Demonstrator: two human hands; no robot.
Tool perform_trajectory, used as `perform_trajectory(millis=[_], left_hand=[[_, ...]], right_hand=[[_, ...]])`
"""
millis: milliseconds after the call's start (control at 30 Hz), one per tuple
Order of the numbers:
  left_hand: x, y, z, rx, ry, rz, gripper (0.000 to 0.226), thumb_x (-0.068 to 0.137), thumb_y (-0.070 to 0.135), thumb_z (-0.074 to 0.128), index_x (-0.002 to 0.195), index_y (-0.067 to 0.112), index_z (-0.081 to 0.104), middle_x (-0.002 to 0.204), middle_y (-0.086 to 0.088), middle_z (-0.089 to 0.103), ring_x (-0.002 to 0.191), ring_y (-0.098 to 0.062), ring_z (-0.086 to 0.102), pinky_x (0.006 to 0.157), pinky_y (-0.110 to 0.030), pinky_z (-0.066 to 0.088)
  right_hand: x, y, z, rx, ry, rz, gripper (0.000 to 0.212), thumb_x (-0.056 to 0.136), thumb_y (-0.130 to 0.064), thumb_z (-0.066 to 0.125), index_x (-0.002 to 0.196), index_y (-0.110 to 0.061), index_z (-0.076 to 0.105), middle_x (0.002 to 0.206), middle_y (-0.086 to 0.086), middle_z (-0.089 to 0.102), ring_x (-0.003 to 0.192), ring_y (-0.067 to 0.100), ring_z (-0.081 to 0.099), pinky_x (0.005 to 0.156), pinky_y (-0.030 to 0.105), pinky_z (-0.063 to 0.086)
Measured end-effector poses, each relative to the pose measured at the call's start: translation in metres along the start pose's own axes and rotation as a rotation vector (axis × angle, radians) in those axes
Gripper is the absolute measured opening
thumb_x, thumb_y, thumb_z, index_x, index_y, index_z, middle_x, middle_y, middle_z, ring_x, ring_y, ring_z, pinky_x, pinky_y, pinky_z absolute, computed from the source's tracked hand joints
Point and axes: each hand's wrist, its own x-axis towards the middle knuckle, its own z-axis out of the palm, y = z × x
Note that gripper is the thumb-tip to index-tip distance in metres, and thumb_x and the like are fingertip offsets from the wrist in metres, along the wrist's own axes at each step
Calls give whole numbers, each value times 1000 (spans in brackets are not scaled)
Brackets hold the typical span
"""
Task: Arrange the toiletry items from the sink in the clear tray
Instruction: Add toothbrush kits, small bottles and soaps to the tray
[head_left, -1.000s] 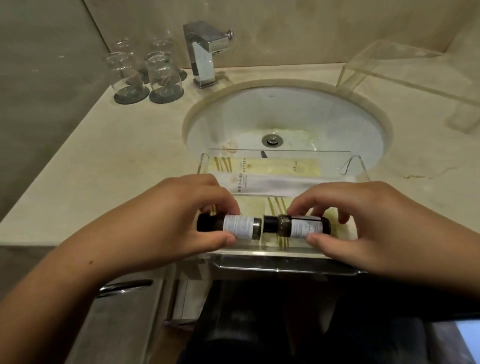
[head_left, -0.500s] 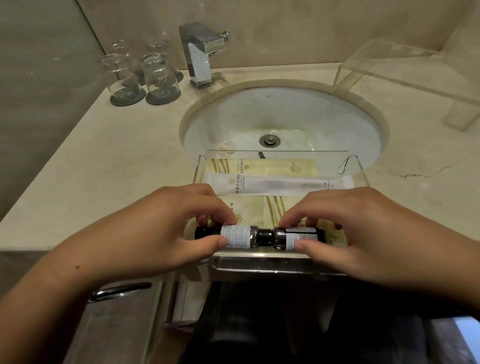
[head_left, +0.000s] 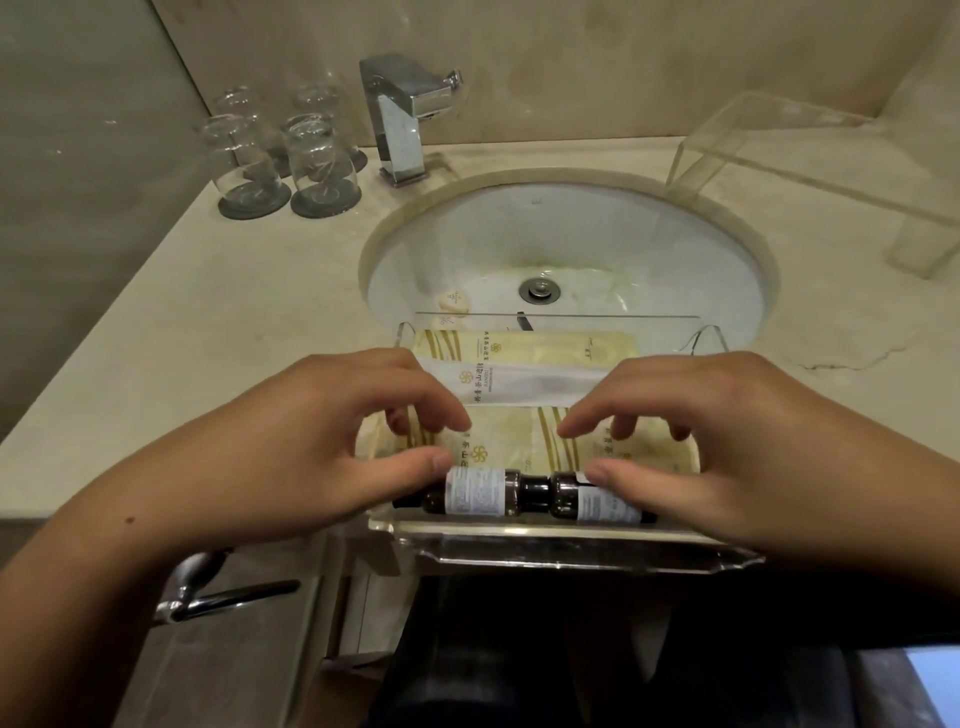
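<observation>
Setting: marble counter (head_left: 218, 332) is carrying your clear tray (head_left: 696, 340) at the basin's front edge.
Bottles: left bottle (head_left: 475, 491) and right bottle (head_left: 597, 503) are lying cap to cap along the near wall.
Hands: left hand (head_left: 311, 441) and right hand (head_left: 727, 441) are loosening, fingers spread, thumbs only resting on labels.
Change: earlier you were pinching both; now you are letting go.
Remaining: small round packet (head_left: 453, 301) is waiting in the sink (head_left: 649, 239).

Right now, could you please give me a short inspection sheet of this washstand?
Surface: beige stone counter with white sink.
Job's things: two dark bottles lying end to end at the front of the clear tray, behind them flat packets; small round item in the sink.
Clutter: upturned glasses, clear stand.
Hands: left hand and right hand open, thumbs on bottles.
Cables: nothing seen.
Surroundings: tap, tiled wall.
</observation>
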Motion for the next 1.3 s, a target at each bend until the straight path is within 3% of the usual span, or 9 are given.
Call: perform_trajectory(millis=[167, 233, 367, 533, 667, 900, 1133, 1300], left_hand=[[26, -14, -19, -23, 144, -43, 17, 90, 39, 63, 103, 45, 73, 101, 21, 69, 99, -5, 63, 71, -14, 45], [42, -28, -25, -7, 203, -70, 16, 93, 33, 64, 104, 40, 74, 97, 18, 70, 96, -2, 63, 69, -15, 45], [80, -60, -30, 48, 221, -153, 17, 97, 27, 65, 106, 38, 74, 99, 19, 67, 86, 11, 59, 65, -3, 39], [124, -96, -25, 159, 115, -201, 18, 96, 28, 67, 111, 35, 73, 104, 17, 67, 97, -1, 61, 73, -8, 40], [157, -116, -16, 273, -19, -204, 24, 94, 30, 70, 118, 33, 71, 112, 11, 66, 100, -9, 60, 80, -23, 44], [200, -151, 0, 568, -232, -262, 43, 87, 51, 69, 127, 34, 66, 115, 10, 63, 108, -15, 54, 86, -34, 46], [224, -159, 15, 561, -320, -303, 48, 82, 58, 72, 127, 44, 62, 101, 18, 54, 104, -14, 49, 83, -33, 39], [222, -158, 17, 468, -392, -355, 46, 78, 48, 77, 122, 51, 62, 114, 14, 57, 101, -13, 47, 94, -36, 50]], right_hand=[[29, 7, -22, 45, 115, -22, 20, 84, -46, 66, 103, -42, 72, 87, -33, 64, 88, -13, 59, 71, 2, 39], [47, 14, -31, 72, 134, -14, 20, 84, -45, 66, 102, -41, 73, 91, -31, 68, 91, -10, 63, 71, 4, 41], [86, 43, -42, 77, 129, 31, 18, 87, -43, 66, 103, -40, 73, 97, -24, 72, 93, -5, 66, 67, 11, 44], [134, 89, -37, 14, 36, 104, 13, 90, -41, 67, 103, -42, 72, 99, -25, 72, 92, -5, 66, 75, 14, 47], [166, 127, -21, -35, -81, 131, 17, 88, -41, 69, 105, -41, 72, 102, -23, 72, 89, -2, 67, 74, 16, 45], [219, 173, 12, -39, -264, 107, 27, 89, -41, 70, 116, -40, 69, 104, -16, 67, 89, -1, 62, 80, 20, 48], [276, 194, 45, -159, -330, 16, 52, 90, -49, 66, 139, -42, 52, 113, -13, 58, 89, 12, 60, 87, 29, 47], [301, 196, 59, -195, -368, -50, 63, 91, -45, 65, 149, -47, 38, 115, -6, 54, 90, 10, 48, 81, 25, 35]])
